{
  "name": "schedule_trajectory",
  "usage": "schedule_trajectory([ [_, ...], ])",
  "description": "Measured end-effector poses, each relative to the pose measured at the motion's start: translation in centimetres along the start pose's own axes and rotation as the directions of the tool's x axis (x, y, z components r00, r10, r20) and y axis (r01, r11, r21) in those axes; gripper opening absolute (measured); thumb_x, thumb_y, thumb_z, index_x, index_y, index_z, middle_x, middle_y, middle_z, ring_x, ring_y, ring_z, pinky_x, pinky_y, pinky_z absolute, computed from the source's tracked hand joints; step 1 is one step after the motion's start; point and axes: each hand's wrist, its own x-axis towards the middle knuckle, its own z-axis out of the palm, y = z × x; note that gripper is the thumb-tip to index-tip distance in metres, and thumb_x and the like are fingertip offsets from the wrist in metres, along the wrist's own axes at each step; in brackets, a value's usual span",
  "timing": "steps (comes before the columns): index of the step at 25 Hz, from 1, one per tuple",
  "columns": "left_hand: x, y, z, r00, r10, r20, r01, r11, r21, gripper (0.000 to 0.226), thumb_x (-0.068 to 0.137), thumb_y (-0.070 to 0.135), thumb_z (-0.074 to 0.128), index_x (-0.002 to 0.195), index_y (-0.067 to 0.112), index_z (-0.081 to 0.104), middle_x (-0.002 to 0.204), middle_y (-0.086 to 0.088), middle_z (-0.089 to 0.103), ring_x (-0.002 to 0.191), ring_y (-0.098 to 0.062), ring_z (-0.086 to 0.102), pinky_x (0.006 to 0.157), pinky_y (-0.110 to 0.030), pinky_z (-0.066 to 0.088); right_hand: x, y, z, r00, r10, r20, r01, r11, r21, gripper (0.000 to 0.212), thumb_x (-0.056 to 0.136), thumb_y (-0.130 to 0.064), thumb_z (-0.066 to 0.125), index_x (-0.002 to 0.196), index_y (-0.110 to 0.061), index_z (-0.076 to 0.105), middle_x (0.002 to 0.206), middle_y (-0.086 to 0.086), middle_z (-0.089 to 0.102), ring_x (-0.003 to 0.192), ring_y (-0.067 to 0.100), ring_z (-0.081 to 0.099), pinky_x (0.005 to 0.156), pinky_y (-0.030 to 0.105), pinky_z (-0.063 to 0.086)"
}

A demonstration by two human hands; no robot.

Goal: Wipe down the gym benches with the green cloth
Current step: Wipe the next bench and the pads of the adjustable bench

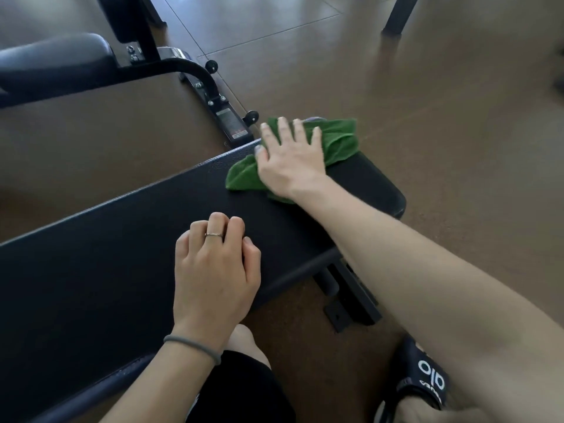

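Observation:
A black padded gym bench (122, 239) runs from the lower left to the right of middle. The green cloth (335, 141) lies crumpled on its far end. My right hand (290, 160) presses flat on the cloth with fingers spread. My left hand (213, 270) rests on the bench's middle, fingers curled loosely, holding nothing; it wears a ring and a grey band at the wrist.
A second bench (55, 59) with a black metal frame (219, 99) stands at the upper left. Brown floor (427, 117) surrounds both. The near bench's foot bracket (351, 306) sticks out below its edge. My knee and a black slipper (427, 377) are at the bottom.

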Motion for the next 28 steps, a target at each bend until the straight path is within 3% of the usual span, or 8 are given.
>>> schedule_trajectory([
  [4, -0.1, 0.1, -0.1, 1.0, 0.009, 0.004, -0.009, 1.0, 0.008, 0.025, 0.1, 0.026, 0.038, 0.102, 0.011, 0.058, 0.103, -0.009, 0.058, 0.094, -0.03, 0.053, 0.088, -0.048, 0.046, -4.9, -2.5, 1.6, 0.93, -0.367, 0.002, 0.367, 0.93, -0.018, 0.058, 0.108, -0.05, 0.019, 0.164, -0.036, 0.015, 0.174, 0.0, 0.008, 0.16, 0.024, 0.002, 0.126, 0.056, -0.002],
  [8, -0.3, 0.0, -0.2, 1.0, 0.011, -0.008, -0.011, 1.0, 0.01, 0.022, 0.1, 0.025, 0.039, 0.1, 0.012, 0.058, 0.101, -0.008, 0.056, 0.091, -0.028, 0.051, 0.086, -0.046, 0.045, -1.4, -1.8, 0.7, 0.892, -0.453, 0.012, 0.453, 0.89, -0.055, 0.056, 0.106, -0.055, 0.022, 0.16, -0.044, 0.023, 0.171, -0.005, 0.022, 0.158, 0.019, 0.013, 0.127, 0.05, 0.002],
  [10, -0.3, 0.0, -0.1, 1.0, 0.005, -0.019, -0.005, 1.0, 0.012, 0.022, 0.099, 0.025, 0.039, 0.098, 0.012, 0.057, 0.1, -0.007, 0.056, 0.09, -0.027, 0.051, 0.085, -0.046, 0.045, 1.6, -0.1, 0.1, 0.927, -0.374, -0.017, 0.372, 0.925, -0.073, 0.056, 0.104, -0.056, 0.023, 0.157, -0.043, 0.033, 0.164, -0.003, 0.036, 0.154, 0.02, 0.025, 0.126, 0.048, 0.008],
  [13, -0.3, 0.0, 0.0, 1.0, 0.001, -0.01, -0.001, 1.0, -0.009, 0.025, 0.099, 0.028, 0.038, 0.1, 0.013, 0.058, 0.103, -0.007, 0.057, 0.093, -0.028, 0.053, 0.087, -0.046, 0.047, 4.3, 5.5, -1.5, 0.994, -0.098, -0.055, 0.097, 0.995, -0.023, 0.054, 0.102, -0.058, 0.023, 0.149, -0.041, 0.044, 0.156, 0.0, 0.045, 0.147, 0.024, 0.036, 0.118, 0.048, 0.026],
  [15, -0.1, 0.0, 0.0, 1.0, -0.006, 0.007, 0.006, 1.0, -0.026, 0.029, 0.1, 0.031, 0.036, 0.102, 0.013, 0.059, 0.105, -0.007, 0.058, 0.096, -0.028, 0.055, 0.087, -0.046, 0.048, 3.3, 8.9, -2.3, 0.995, 0.097, 0.007, -0.097, 0.988, 0.123, 0.056, 0.102, -0.061, 0.023, 0.154, -0.042, 0.034, 0.156, 0.004, 0.042, 0.142, 0.032, 0.041, 0.11, 0.05, 0.036],
  [18, 0.0, 0.2, -0.1, 1.0, -0.002, 0.023, 0.003, 0.999, -0.035, 0.034, 0.1, 0.034, 0.032, 0.103, 0.013, 0.06, 0.107, -0.008, 0.06, 0.097, -0.028, 0.056, 0.088, -0.046, 0.049, -3.2, 10.9, -2.1, 0.962, 0.272, 0.036, -0.274, 0.952, 0.133, 0.065, 0.103, -0.064, 0.017, 0.162, -0.036, 0.017, 0.151, 0.016, 0.044, 0.132, 0.04, 0.05, 0.102, 0.05, 0.04],
  [22, 0.0, 0.1, 0.0, 0.999, 0.01, 0.034, -0.008, 0.999, -0.043, 0.035, 0.1, 0.034, 0.032, 0.104, 0.013, 0.06, 0.108, -0.009, 0.06, 0.099, -0.03, 0.056, 0.088, -0.047, 0.05, -8.7, 10.4, -1.6, 0.936, 0.349, -0.057, -0.345, 0.936, 0.065, 0.068, 0.105, -0.06, 0.016, 0.164, -0.027, 0.014, 0.147, 0.02, 0.044, 0.127, 0.042, 0.049, 0.096, 0.05, 0.042],
  [28, 0.0, 0.1, 0.0, 1.0, 0.006, 0.003, -0.006, 0.999, -0.044, 0.031, 0.1, 0.031, 0.034, 0.1, 0.013, 0.059, 0.103, -0.008, 0.058, 0.094, -0.028, 0.054, 0.085, -0.047, 0.048, 2.0, 7.6, -1.9, 0.95, 0.311, -0.015, -0.306, 0.942, 0.135, 0.066, 0.107, -0.054, 0.017, 0.164, -0.02, 0.017, 0.156, 0.02, 0.038, 0.136, 0.042, 0.045, 0.106, 0.05, 0.036],
])
